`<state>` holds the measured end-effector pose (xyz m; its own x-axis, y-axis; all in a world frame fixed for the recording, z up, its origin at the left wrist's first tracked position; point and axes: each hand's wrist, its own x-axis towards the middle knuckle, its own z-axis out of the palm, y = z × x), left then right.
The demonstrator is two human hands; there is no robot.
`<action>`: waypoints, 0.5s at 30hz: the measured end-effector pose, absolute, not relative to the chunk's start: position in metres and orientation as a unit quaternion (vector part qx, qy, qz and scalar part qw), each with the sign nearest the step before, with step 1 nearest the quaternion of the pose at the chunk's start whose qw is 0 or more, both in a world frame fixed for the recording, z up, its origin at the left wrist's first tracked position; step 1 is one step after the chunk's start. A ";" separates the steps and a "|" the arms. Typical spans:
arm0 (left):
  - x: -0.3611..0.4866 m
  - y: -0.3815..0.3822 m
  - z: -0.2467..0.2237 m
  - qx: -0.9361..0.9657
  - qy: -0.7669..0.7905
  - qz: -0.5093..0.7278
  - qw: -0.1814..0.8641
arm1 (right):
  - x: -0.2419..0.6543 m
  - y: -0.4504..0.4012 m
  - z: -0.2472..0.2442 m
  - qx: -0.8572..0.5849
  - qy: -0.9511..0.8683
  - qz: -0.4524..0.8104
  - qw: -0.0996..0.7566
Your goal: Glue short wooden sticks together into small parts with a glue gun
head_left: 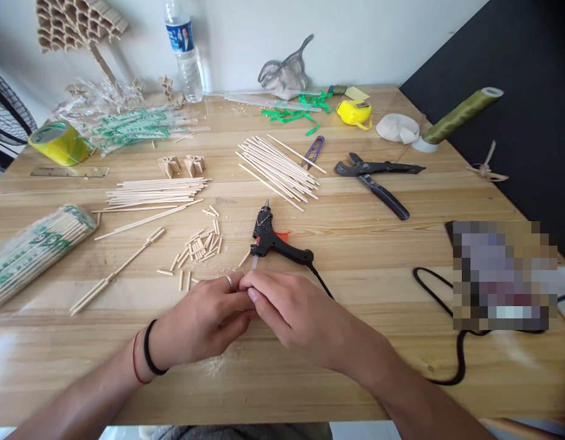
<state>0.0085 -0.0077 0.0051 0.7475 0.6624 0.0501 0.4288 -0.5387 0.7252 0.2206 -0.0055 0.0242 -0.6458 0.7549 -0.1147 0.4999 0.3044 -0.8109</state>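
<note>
My left hand point(209, 315) and my right hand point(291, 311) meet at the fingertips near the table's front edge. Both are closed in a pinch, and whatever lies between the fingers is hidden. Just beyond them a black hot glue gun point(264, 229) with an orange trigger lies on its side, a clear glue stick point(255, 262) protruding from its rear toward my fingers. Left of the gun, short cut stick pieces point(200, 247) are scattered. Further left lies a long joined piece point(126, 264), thicker at both ends, made of wooden sticks.
Long wooden sticks lie in a left pile point(156, 192) and a middle pile point(277, 168). Beyond are cutting pliers point(374, 177), purple snips point(315, 150), a tape measure point(354, 112) and a water bottle point(185, 58). A bagged stick bundle point(44, 250) sits left; a black cable point(460, 360) loops right.
</note>
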 end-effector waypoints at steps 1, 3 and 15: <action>0.009 -0.008 0.005 0.862 0.316 0.162 0.361 | 0.221 -0.006 0.024 -0.395 -0.794 0.439 0.145; 0.009 -0.007 0.005 0.863 0.316 0.165 0.358 | 0.221 -0.005 0.024 -0.396 -0.794 0.439 0.144; 0.009 -0.008 0.004 0.870 0.311 0.174 0.342 | 0.222 -0.006 0.025 -0.397 -0.799 0.429 0.142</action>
